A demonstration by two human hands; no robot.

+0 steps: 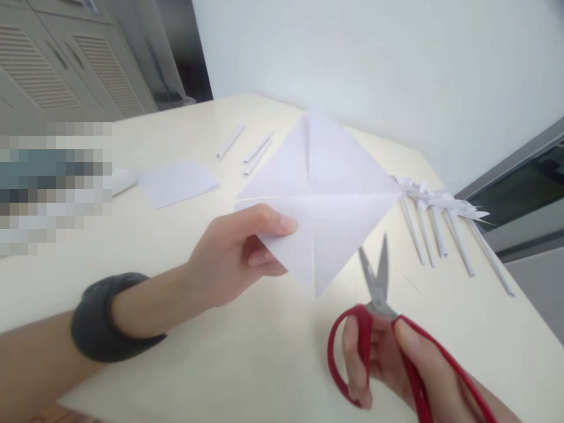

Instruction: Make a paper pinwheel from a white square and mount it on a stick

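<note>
My left hand (pixel 240 249) pinches a square sheet of white paper (pixel 348 176) by its lower left edge, thumb on top and fingers beneath. The sheet is turned like a diamond above the table. Slits run inward from its left, top and bottom corners toward the middle; the right corner shows only a faint crease. My right hand (pixel 423 364) grips red-handled scissors (pixel 379 299) with fingers through the loops. Their blades stand apart, pointing up, close to the sheet's lower right edge, with no paper visibly between them.
Several rolled paper sticks with cut white paper ends (pixel 440 202) lie at the table's right edge. Short paper tubes (pixel 258 154) and flat white paper (pixel 178 182) lie farther back left. The cream table (pixel 264 364) meets a white wall (pixel 374 59). A blurred-out area is at far left.
</note>
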